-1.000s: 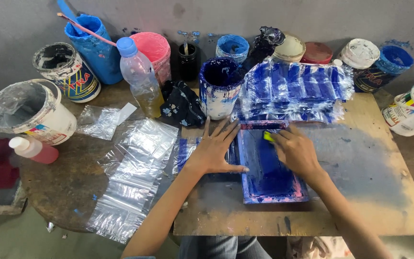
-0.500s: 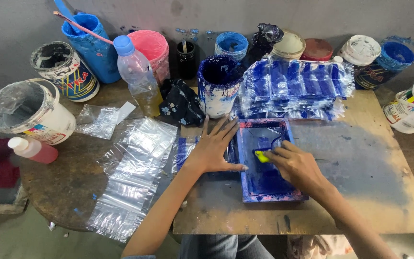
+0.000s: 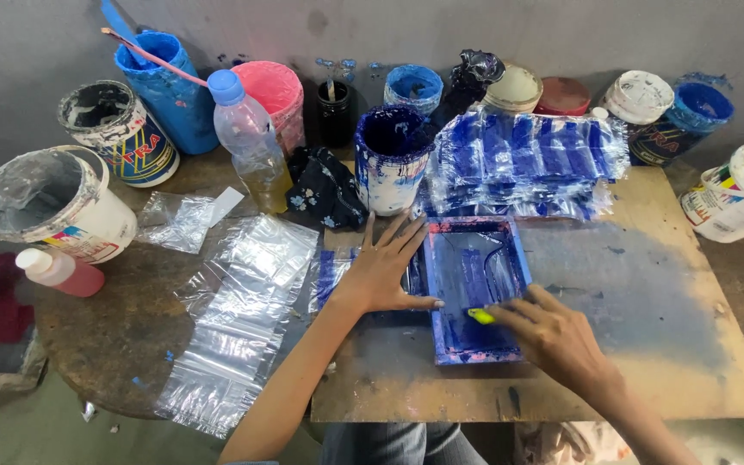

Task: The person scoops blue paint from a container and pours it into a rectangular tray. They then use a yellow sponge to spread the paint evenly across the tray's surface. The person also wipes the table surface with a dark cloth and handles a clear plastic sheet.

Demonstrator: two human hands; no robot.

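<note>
At the centre of the tabletop (image 3: 647,293), a small blue-inked printing frame (image 3: 475,288) lies flat on a wooden board. The right hand (image 3: 561,340) is closed in a pinching grip on a small yellow squeegee (image 3: 480,316), whose edge rests on the mesh near the frame's front rail. The left hand (image 3: 381,271) is laid flat with fingers spread, holding nothing, its thumb against the frame's left rail.

Wet ink is judged to be the main hazard: should the flat hand slip, the frame could shift under the stroke and the print beneath would be smeared. Ink pushed past the front rail would foul the board (already stained blue). Whether a bag lies beneath the mesh cannot be told.

Just behind the frame, a stack of blue-printed plastic bags (image 3: 527,164) is spread out, close enough to be touched by a long stroke. A blue-smeared ink tub (image 3: 389,159) stands beside the stack, near the left fingertips, and could be tipped by a careless reach. Clear unprinted bags (image 3: 247,301) lie to the left, with a plastic bottle (image 3: 251,142) and a dark cloth (image 3: 325,185) behind them. More paint tubs line the wall.
</note>
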